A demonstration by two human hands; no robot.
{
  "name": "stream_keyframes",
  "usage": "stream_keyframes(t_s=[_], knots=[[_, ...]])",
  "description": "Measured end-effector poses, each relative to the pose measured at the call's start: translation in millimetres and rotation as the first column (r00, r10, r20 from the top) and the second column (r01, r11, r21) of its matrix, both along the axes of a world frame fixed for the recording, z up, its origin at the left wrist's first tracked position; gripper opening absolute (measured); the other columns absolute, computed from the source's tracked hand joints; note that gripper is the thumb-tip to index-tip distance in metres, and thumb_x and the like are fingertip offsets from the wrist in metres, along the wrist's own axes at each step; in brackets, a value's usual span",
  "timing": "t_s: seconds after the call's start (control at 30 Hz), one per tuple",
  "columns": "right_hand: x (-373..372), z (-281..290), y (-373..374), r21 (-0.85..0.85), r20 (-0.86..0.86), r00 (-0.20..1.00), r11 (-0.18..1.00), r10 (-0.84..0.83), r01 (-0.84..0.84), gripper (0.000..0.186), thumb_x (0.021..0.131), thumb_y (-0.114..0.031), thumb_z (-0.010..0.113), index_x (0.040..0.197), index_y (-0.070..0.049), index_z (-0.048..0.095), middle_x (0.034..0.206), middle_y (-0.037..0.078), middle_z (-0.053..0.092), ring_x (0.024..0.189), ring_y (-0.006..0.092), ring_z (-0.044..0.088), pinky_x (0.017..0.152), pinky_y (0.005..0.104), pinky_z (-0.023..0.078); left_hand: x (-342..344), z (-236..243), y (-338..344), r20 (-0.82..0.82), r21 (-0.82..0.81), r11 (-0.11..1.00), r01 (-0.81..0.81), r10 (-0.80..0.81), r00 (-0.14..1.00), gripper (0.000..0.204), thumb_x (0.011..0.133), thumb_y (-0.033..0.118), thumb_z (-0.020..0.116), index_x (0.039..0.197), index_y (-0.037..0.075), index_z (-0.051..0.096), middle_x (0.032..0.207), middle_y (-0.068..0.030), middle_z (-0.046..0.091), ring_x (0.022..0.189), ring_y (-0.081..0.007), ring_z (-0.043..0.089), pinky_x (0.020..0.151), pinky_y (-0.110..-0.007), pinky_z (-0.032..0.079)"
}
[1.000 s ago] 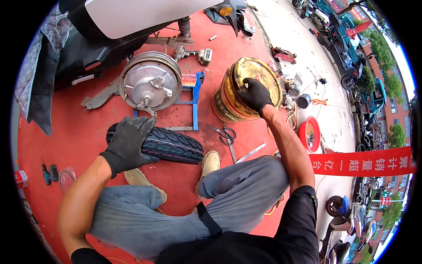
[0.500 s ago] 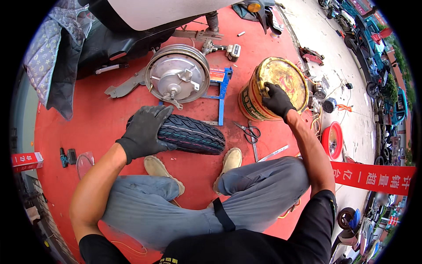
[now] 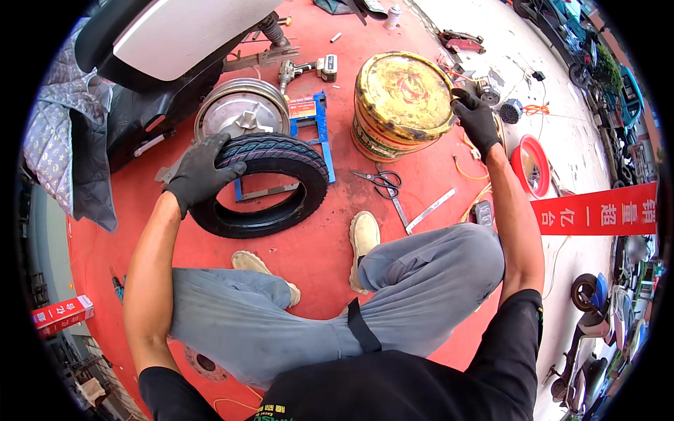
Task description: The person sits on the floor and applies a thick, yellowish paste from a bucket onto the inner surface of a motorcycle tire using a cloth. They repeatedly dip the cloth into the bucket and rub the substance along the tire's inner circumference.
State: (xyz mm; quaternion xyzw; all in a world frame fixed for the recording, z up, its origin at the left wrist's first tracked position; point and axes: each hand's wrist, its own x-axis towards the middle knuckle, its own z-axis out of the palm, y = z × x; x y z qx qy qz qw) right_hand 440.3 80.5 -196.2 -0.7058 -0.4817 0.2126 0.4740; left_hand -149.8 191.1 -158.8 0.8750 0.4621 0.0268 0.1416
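Note:
Above the red mat, my gloved left hand (image 3: 201, 172) grips the upper left of a black tyre (image 3: 309, 200), fingers over the tread and thumb toward the opening. The tyre is tilted so that its ring shows, and it partly hides the silver wheel hub (image 3: 242, 112) behind it. My gloved right hand (image 3: 479, 123) is beside the right rim of a yellow bucket (image 3: 404, 91) with a stained lid. Its fingers are curled; what they hold, if anything, is hidden. Black-handled scissors (image 3: 386, 184) lie in front of the bucket.
A blue stand (image 3: 319, 130) is beside the hub, with a cordless impact wrench (image 3: 305, 69) behind it. The scooter body (image 3: 168, 35) overhangs the upper left. A red basin (image 3: 531, 166) and orange cables are at right. A metal strip (image 3: 432, 210) lies near my right knee.
The tyre has swung from edge-on to showing its open ring, with my left hand still on it. My right hand has moved from the bucket's lid to its right rim. The view has shifted.

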Motion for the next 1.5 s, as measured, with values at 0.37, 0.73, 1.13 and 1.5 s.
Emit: stream_keyframes(t_s=[0.37, 0.73, 1.13, 1.5], knots=[[39, -160, -109, -0.239, -0.688, 0.659, 0.952, -0.304, 0.190, 0.057, 0.103, -0.045, 0.058, 0.151, -0.015, 0.052, 0.146, 0.013, 0.056, 0.128, 0.0298, 0.057, 0.104, 0.0510, 0.048, 126, 15, -37, 0.341, -0.090, 0.956, 0.278, -0.233, 0.911, 0.062, 0.093, 0.029, 0.075, 0.142, -0.002, 0.055, 0.141, -0.0233, 0.060, 0.133, -0.0368, 0.057, 0.112, -0.043, 0.044], [11, -116, -41, -0.302, -0.707, 0.629, 0.943, -0.322, 0.144, 0.063, 0.098, -0.067, 0.060, 0.120, -0.008, 0.060, 0.087, 0.007, 0.067, 0.078, 0.0182, 0.071, 0.070, 0.0393, 0.060, 283, -160, 51, 0.714, -0.624, 0.779, 0.066, 0.533, 0.454, 0.092, 0.094, 0.027, 0.079, 0.161, -0.005, 0.025, 0.157, -0.0241, 0.040, 0.135, -0.0287, 0.051, 0.107, -0.038, 0.047], [-10, -39, -22, -0.225, -0.522, 0.753, 0.916, -0.401, 0.332, 0.054, 0.096, -0.016, 0.063, 0.144, 0.005, 0.049, 0.076, 0.013, 0.068, 0.052, 0.0198, 0.066, 0.046, 0.0359, 0.054, 326, -84, 24, 0.791, 0.157, 0.980, 0.118, -0.197, 0.579, 0.080, 0.088, 0.022, 0.081, 0.150, -0.010, 0.042, 0.153, -0.0265, 0.047, 0.145, -0.0387, 0.043, 0.120, -0.044, 0.035], [-18, 59, 11, -0.369, 0.785, 0.599, 0.896, 0.158, 0.248, 0.042, 0.094, -0.047, 0.065, 0.107, -0.009, 0.076, 0.115, 0.018, 0.072, 0.105, 0.0372, 0.069, 0.087, 0.0509, 0.052, 179, 68, -36, 0.464, -0.012, 0.824, 0.566, -0.497, 0.733, 0.058, 0.087, 0.020, 0.079, 0.137, -0.001, 0.059, 0.134, -0.0218, 0.063, 0.128, -0.0393, 0.059, 0.110, -0.047, 0.046]])
